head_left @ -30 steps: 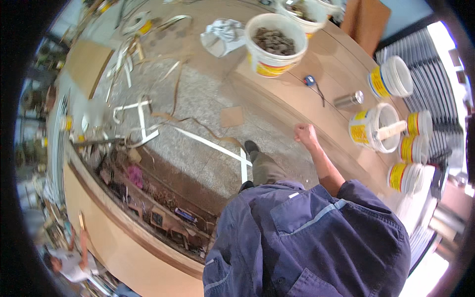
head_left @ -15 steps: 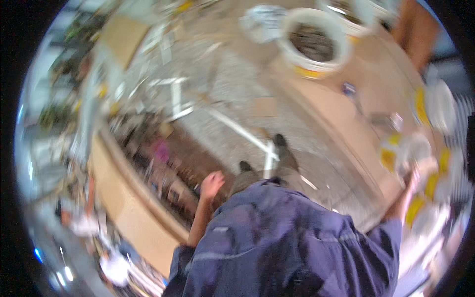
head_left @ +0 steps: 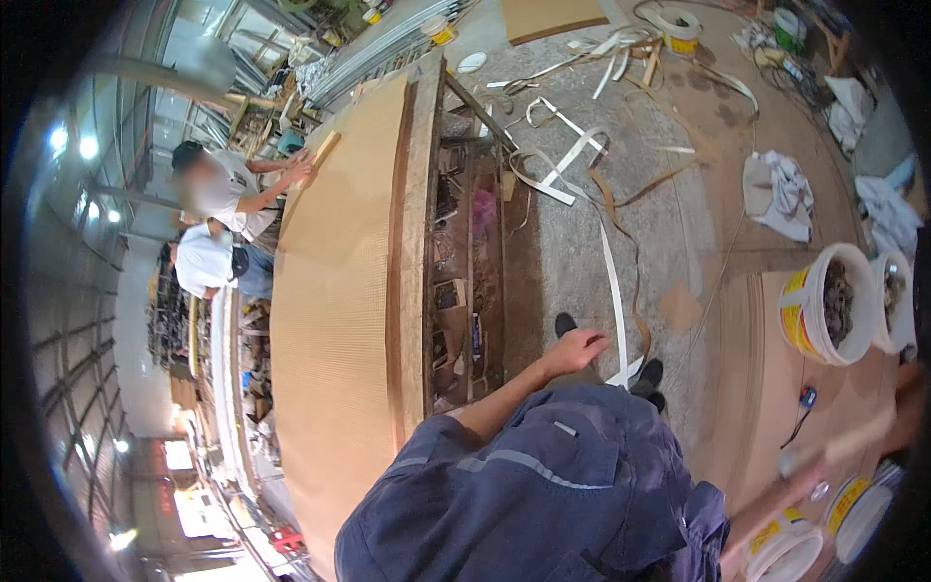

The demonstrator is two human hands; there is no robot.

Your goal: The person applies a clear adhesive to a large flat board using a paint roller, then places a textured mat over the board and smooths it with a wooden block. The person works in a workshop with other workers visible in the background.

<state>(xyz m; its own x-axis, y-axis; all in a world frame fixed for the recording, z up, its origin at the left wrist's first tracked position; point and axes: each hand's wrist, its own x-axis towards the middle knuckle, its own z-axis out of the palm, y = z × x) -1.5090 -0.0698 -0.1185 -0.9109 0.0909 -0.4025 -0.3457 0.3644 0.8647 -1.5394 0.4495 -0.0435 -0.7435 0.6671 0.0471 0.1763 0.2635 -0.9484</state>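
My left hand hangs in front of my body, over the floor beside my shoes. Its fingers curl together loosely, and nothing shows in them. My right arm stretches out to the lower right, over the brown board surface. Motion smears my right hand, so its fingers and anything in them cannot be made out. Near it are a small blue tape measure and a white bucket with a yellow label. Another white bucket, filled with dark lumpy material, stands farther off.
At my left runs a long bench topped with a brown sheet. Across it, a person in white rests hands on a wooden strip; a second person stands close by. White strips and a crumpled cloth lie on the floor.
My view has swung, bringing the bench and the two people more fully into sight. My right arm has moved away from the stacked buckets; my left hand now hangs before my body.
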